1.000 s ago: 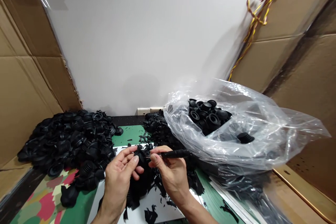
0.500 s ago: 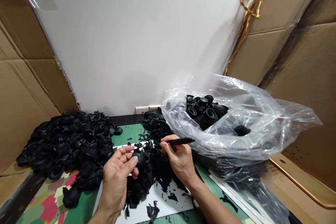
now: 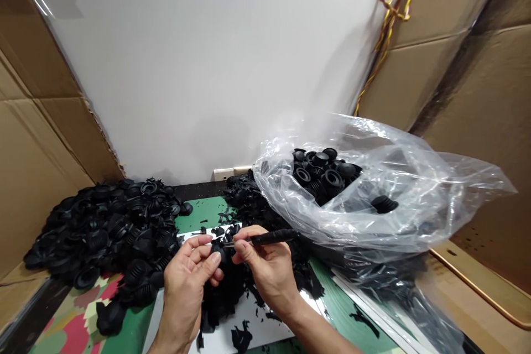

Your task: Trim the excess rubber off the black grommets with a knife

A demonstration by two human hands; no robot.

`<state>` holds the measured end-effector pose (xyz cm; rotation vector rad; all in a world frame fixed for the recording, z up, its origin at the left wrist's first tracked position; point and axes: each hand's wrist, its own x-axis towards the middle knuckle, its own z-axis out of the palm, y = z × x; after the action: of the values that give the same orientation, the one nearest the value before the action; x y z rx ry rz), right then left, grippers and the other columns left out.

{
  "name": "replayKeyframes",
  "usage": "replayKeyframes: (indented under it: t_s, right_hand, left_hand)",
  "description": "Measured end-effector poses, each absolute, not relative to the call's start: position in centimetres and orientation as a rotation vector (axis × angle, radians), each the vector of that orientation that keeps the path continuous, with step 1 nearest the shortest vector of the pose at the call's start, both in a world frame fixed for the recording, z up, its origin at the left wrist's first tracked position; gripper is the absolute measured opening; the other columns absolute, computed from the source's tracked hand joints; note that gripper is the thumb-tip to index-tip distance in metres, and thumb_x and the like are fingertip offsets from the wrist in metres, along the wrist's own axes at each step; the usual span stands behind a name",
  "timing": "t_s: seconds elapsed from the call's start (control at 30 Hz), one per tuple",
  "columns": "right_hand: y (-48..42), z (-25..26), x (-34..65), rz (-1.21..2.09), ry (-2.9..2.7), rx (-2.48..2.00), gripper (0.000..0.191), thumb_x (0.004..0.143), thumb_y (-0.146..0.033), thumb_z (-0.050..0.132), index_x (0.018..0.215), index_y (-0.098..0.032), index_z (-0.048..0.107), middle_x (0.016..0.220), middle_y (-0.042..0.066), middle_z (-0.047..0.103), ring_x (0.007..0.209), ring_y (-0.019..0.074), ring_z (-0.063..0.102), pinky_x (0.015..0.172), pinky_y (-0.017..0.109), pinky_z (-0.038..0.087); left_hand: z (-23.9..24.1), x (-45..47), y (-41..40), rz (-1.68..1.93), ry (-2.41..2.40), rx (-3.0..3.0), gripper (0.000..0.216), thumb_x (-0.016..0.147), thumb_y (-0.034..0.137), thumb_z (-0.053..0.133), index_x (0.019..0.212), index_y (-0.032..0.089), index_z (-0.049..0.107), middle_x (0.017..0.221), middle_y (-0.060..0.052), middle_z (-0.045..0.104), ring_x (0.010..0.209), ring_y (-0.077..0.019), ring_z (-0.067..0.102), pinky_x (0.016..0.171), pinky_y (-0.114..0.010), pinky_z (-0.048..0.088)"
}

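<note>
Between thumb and fingers, my left hand (image 3: 191, 274) pinches a small ribbed black rubber part (image 3: 218, 251). My right hand (image 3: 267, 265) is closed like a pen grip on a black-handled tool (image 3: 274, 237). A thin metal tip runs from the tool to the rubber part and seems to touch it; the exact contact is too small to make out. Under both hands lies a white board (image 3: 265, 334) strewn with black rubber scraps (image 3: 241, 337) and more black parts.
A big heap of black rubber parts (image 3: 112, 227) lies at the left. To the right, a clear plastic bag (image 3: 415, 221) holds several ribbed black parts (image 3: 326, 174). Cardboard walls (image 3: 41, 94) flank the table, with twisted yellow wire (image 3: 388, 36) hanging at the right.
My right hand has moved left, bringing the tool's tip up to the rubber part. My left hand keeps its pinch in nearly the same place.
</note>
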<state>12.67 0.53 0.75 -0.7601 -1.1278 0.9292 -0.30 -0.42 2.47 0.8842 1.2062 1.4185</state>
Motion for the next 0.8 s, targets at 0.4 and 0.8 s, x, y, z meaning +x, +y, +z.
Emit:
replayKeyframes:
  t_s: [0.4, 0.8]
  right_hand:
    - [3.2, -0.1, 15.7, 0.349, -1.313, -0.877, 0.010, 0.084, -0.019, 0.057, 0.075, -0.018, 0.062, 0.068, 0.004, 0.063, 0.047, 0.0123, 0.057, 0.045, 0.024, 0.048]
    - [0.4, 0.7, 14.1, 0.910, -1.179, -0.804, 0.014, 0.081, -0.031, 0.063, 0.078, -0.018, 0.064, 0.063, -0.001, 0.060, 0.046, 0.0111, 0.058, 0.044, 0.022, 0.047]
  left_hand:
    - [2.9, -0.4, -1.0, 1.293, 1.148, 0.931, 0.039, 0.054, 0.022, 0.081, 0.087, 0.015, 0.062, 0.058, 0.003, 0.061, 0.044, -0.0071, 0.048, 0.039, -0.017, 0.037]
    - [3.0, -0.3, -0.3, 1.467, 1.214, 0.802, 0.047, 0.049, 0.027, 0.084, 0.086, 0.013, 0.058, 0.062, 0.000, 0.067, 0.044, -0.0110, 0.058, 0.042, -0.020, 0.044]
